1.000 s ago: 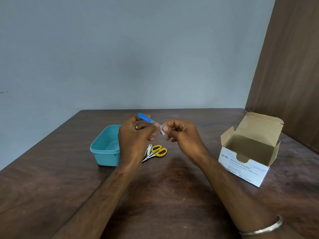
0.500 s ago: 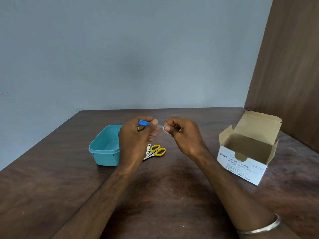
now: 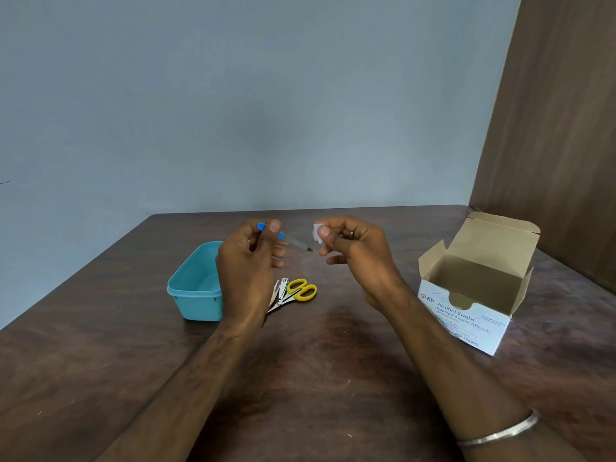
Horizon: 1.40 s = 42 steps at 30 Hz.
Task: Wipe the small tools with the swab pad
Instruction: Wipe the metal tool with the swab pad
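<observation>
— Since the earlier frame, what had shifted?

— Both hands had drawn apart: the swab pad (image 3: 317,233) had come off the file's blade, leaving a gap.

— And in the head view, how were the fingers set?

— The left hand (image 3: 248,261) pinched the nail file (image 3: 283,237) by its blue handle between thumb and forefinger, the other fingers loosely spread below. The right hand (image 3: 353,251) pinched the white pad between thumb and forefinger.

— Which way did the file lie?

— Its long axis ran from the left fingers down toward the right, the grey tip just below the pad, apart from it. The right hand was nearer the tip. Scissors (image 3: 300,290) and a nail clipper (image 3: 281,291) lay on the table (image 3: 316,378) below the left fingers, likely not yet wiped.
</observation>
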Tool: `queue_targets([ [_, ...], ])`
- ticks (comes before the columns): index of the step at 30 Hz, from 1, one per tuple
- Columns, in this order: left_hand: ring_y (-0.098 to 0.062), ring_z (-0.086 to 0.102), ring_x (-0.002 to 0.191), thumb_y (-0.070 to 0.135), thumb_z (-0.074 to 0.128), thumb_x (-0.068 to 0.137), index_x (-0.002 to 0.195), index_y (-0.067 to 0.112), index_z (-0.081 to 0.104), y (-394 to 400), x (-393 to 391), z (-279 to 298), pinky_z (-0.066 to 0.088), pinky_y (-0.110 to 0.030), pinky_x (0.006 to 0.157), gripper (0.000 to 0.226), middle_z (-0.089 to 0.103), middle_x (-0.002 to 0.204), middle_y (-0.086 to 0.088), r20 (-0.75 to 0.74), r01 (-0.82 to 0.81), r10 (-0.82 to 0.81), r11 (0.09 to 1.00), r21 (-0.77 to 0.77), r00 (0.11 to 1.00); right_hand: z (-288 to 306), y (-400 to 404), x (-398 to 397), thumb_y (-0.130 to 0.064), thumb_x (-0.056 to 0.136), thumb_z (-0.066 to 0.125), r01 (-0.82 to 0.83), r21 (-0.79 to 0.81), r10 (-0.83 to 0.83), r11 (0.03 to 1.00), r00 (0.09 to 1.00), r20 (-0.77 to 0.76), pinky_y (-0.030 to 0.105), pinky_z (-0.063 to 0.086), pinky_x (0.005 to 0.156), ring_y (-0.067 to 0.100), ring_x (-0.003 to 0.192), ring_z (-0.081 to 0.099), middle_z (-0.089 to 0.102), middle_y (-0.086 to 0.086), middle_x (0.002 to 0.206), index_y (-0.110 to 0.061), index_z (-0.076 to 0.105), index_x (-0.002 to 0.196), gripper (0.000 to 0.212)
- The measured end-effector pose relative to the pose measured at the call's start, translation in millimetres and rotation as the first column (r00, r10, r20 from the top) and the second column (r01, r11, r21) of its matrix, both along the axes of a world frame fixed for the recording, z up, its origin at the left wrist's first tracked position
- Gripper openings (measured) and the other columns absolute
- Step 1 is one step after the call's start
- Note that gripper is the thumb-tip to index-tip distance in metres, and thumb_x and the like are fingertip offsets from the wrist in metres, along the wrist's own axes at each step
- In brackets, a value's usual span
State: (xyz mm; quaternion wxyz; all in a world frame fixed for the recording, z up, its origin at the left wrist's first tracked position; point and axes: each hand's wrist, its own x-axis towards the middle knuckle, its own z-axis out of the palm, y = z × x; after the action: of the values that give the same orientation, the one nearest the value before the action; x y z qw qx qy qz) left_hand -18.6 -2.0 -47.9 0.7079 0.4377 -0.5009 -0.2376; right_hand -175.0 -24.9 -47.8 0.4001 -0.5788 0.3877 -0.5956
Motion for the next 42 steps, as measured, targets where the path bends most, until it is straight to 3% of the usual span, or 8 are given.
queue_targets([
  [4,-0.012,0.058,0.059,0.022,0.065,0.092,0.088,0.032,0.07,1.6,-1.9,-2.0,0.054,-0.027,0.055,0.012,0.065,0.063,0.007,0.03,0.112,-0.113,0.994,0.017,0.993,0.7,0.6,0.5,-0.014,0.09,0.07,-0.107,0.054,0.105,0.993,0.994,0.026,0.033,0.052,0.07,0.009,0.065,0.059,0.073,-0.004,0.08,-0.021,0.079,0.094,0.012],
  [9,-0.015,0.062,0.061,0.019,0.063,0.093,0.103,0.028,0.071,2.4,-2.2,-4.2,0.057,-0.032,0.059,0.016,0.07,0.072,-0.007,0.076,0.169,-0.17,0.985,0.019,0.983,-0.8,4.6,3.8,-0.018,0.086,0.075,-0.217,0.111,0.224,0.97,0.973,-0.059,0.035,0.052,0.072,0.012,0.067,0.058,0.07,-0.006,0.077,-0.025,0.08,0.089,0.009],
  [13,-0.017,0.064,0.06,0.016,0.063,0.092,0.106,0.021,0.072,2.8,-1.9,-3.7,0.056,-0.027,0.056,0.017,0.071,0.074,-0.012,0.045,0.19,-0.191,0.981,0.029,0.981,-1.1,4.3,3.6,-0.017,0.084,0.077,-0.218,0.133,0.227,0.967,0.973,-0.05,0.036,0.052,0.072,0.014,0.066,0.056,0.07,-0.004,0.078,-0.021,0.08,0.091,0.009],
  [22,-0.023,0.066,0.062,0.018,0.065,0.091,0.111,0.013,0.072,1.0,-0.7,-3.7,0.058,-0.03,0.058,0.022,0.072,0.077,-0.012,-0.001,0.205,-0.205,0.978,0.031,0.979,-1.0,4.1,0.4,-0.013,0.083,0.078,-0.23,0.178,0.24,0.957,0.97,-0.036,0.036,0.053,0.073,0.015,0.067,0.053,0.07,-0.005,0.077,-0.021,0.081,0.089,0.011],
  [26,-0.021,0.065,0.06,0.015,0.064,0.091,0.111,0.009,0.072,2.6,-2.1,-2.6,0.057,-0.028,0.055,0.022,0.072,0.077,-0.012,-0.013,0.233,-0.232,0.972,0.041,0.973,-2.1,4.5,3.1,-0.016,0.084,0.077,-0.226,0.158,0.233,0.961,0.972,-0.026,0.035,0.053,0.072,0.015,0.067,0.053,0.068,0.002,0.081,-0.016,0.08,0.095,0.012],
  [37,-0.027,0.069,0.064,0.019,0.065,0.091,0.111,0.011,0.072,3.1,1.1,0.6,0.06,-0.029,0.058,0.022,0.072,0.081,-0.015,-0.034,0.196,-0.195,0.98,0.032,0.98,-2.1,3.6,1.8,-0.014,0.082,0.078,-0.216,0.175,0.226,0.961,0.973,-0.042,0.04,0.053,0.076,0.014,0.067,0.054,0.07,-0.003,0.078,-0.021,0.081,0.091,0.011],
  [42,-0.022,0.067,0.059,0.017,0.064,0.091,0.107,0.013,0.072,6.7,1.0,6.8,0.061,-0.028,0.059,0.018,0.071,0.083,-0.014,-0.098,0.178,-0.176,0.984,0.008,0.979,-2.6,2.7,0.6,-0.015,0.081,0.079,-0.212,0.186,0.225,0.959,0.973,-0.048,0.04,0.052,0.076,0.013,0.065,0.053,0.07,-0.002,0.078,-0.02,0.081,0.091,0.011],
])
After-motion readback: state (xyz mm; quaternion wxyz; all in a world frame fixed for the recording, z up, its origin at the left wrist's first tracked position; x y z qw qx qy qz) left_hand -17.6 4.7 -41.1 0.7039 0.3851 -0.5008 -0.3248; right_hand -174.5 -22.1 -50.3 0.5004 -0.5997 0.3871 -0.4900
